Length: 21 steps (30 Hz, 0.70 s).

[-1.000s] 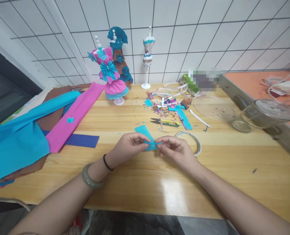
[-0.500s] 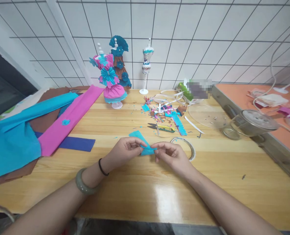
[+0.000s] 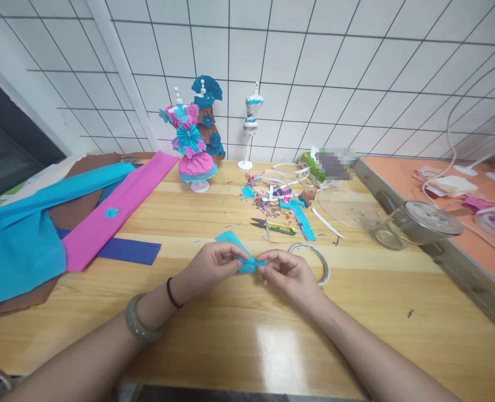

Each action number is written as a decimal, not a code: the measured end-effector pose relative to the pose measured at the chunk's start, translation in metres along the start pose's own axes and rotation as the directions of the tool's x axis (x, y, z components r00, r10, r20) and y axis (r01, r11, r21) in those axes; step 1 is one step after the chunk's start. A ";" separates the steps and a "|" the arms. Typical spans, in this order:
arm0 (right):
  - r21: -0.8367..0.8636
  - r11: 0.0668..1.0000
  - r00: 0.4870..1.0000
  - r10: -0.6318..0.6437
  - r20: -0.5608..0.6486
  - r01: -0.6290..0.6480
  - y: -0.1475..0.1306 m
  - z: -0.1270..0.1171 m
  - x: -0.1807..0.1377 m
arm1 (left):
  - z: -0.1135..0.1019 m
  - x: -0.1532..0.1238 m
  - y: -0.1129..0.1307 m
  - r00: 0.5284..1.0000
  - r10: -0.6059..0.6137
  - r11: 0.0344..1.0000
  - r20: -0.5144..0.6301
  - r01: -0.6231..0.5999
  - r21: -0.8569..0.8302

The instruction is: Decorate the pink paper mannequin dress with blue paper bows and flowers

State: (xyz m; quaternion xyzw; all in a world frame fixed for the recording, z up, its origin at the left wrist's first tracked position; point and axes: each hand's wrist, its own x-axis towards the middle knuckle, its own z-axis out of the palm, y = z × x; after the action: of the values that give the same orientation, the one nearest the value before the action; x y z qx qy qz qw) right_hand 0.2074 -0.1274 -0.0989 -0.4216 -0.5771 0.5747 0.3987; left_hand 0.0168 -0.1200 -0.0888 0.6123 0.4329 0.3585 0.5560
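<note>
Near the front middle of the table, a small piece of turquoise crepe paper (image 3: 231, 240) is pinched between both hands. Its near edge is folded into a narrow strip that spans the gap between my fingertips. My left hand (image 3: 214, 268) closes thumb and fingers on the strip's left end; a bangle and a dark band circle that wrist. On the strip's other end, my right hand (image 3: 292, 274) pinches with thumb and forefinger. A roll of tape (image 3: 325, 262) lies flat just beyond my right hand. Yellow-handled thread snips (image 3: 281, 228) rest behind the paper.
Paper scraps (image 3: 278, 195) litter the table behind the snips. Two paper-dressed mannequins (image 3: 197, 167) and a barer one (image 3: 253, 110) stand by the tiled wall. Crepe paper sheets (image 3: 17, 251) lie at left. A clear jar (image 3: 423, 226) stands at right, beside an orange surface (image 3: 398, 173).
The folded strip between my fingertips shows more plainly, with both hands still pinching the paper. The camera view has tilted slightly, so the background sits lower.
</note>
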 end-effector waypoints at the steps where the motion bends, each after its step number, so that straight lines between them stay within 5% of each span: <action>1: -0.006 1.000 1.000 -0.009 -0.004 0.009 0.000 0.000 0.000 | 0.000 0.000 0.000 1.000 -0.005 1.000 0.005 0.005 -0.010; 21: -0.096 0.993 0.998 -0.066 -0.010 0.065 -0.003 -0.003 -0.001 | -0.001 0.000 0.002 1.000 0.012 0.999 0.004 -0.012 -0.035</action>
State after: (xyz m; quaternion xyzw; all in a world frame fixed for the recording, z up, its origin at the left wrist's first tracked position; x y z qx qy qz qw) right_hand 0.2107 -0.1272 -0.0953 -0.4251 -0.6148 0.5301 0.4005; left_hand 0.0158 -0.1200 -0.0867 0.6058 0.4216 0.3682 0.5655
